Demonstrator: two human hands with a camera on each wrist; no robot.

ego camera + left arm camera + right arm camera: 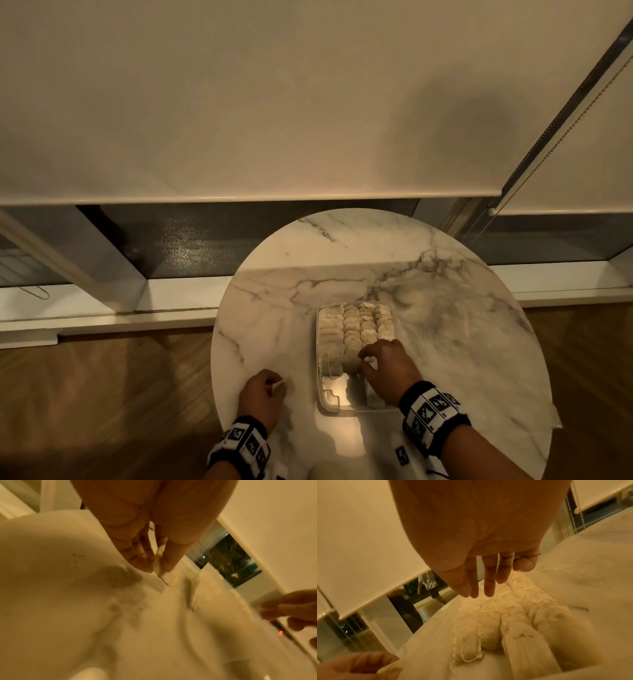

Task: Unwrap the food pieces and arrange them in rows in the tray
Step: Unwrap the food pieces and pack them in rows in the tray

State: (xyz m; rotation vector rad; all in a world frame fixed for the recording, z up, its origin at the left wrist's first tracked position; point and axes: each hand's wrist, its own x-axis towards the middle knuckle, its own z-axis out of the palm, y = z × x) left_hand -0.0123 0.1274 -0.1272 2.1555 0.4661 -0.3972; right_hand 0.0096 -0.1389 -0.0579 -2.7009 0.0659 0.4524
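A clear plastic tray stands on the round marble table. Several rows of pale food pieces fill its far part; the near end shows bare bottom. My right hand reaches over the near ends of the rows. In the right wrist view its fingers are straight above the pieces and hold nothing. My left hand rests on the table left of the tray. It pinches a small white wrapper scrap between thumb and fingertips.
A lowered roller blind and a dark window strip lie beyond the table. The blind's bead chain hangs at the right. A white sill and wooden floor are left of the table.
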